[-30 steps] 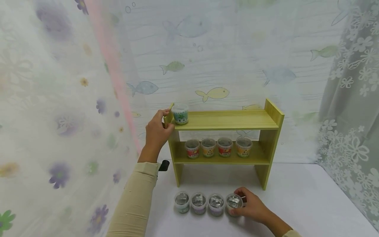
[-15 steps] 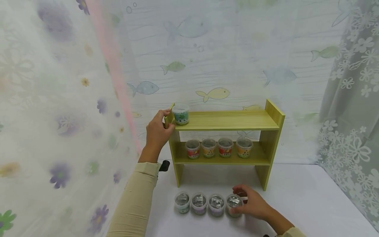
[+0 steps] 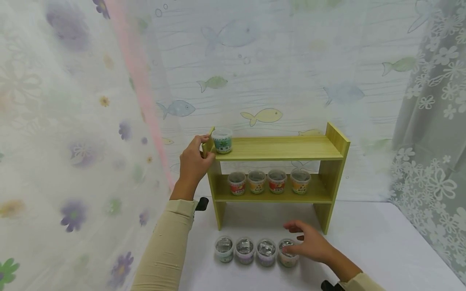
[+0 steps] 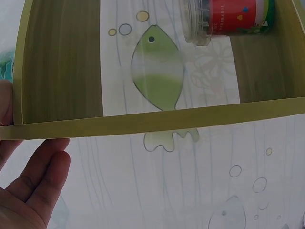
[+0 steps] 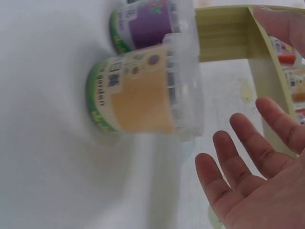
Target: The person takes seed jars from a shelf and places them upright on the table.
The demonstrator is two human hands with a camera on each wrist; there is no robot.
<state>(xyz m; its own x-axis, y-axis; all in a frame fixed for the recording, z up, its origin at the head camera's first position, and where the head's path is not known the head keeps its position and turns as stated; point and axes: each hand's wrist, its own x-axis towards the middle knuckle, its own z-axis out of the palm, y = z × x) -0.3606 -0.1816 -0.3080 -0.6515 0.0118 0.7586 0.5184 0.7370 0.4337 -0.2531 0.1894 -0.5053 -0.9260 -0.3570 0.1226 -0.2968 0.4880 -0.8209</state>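
Observation:
At the top left corner of a yellow-green wooden shelf (image 3: 278,147), my left hand (image 3: 195,157) grips the side panel. In the left wrist view its fingers (image 4: 50,169) lie along the panel's outer side. A clear-lidded cup with a green label (image 3: 223,141) stands on the top board beside this hand. My right hand (image 3: 309,242) hovers over the rightmost cup of the front row, an orange-labelled cup (image 5: 143,90), with fingers spread and apart from it. In the head view the fingertips partly cover that cup's silvery top (image 3: 287,254).
Left of the orange-labelled cup stand a cup with a purple label (image 3: 266,252), another cup (image 3: 244,250) and a greenish cup (image 3: 223,249). Several red- and orange-labelled cups (image 3: 276,182) line the middle board. Patterned curtains (image 3: 291,60) hang behind the white table (image 3: 364,242).
My right hand has let go of the rightmost front cup and lifted up off it, its fingers opening. The left hand and the cups stay in place.

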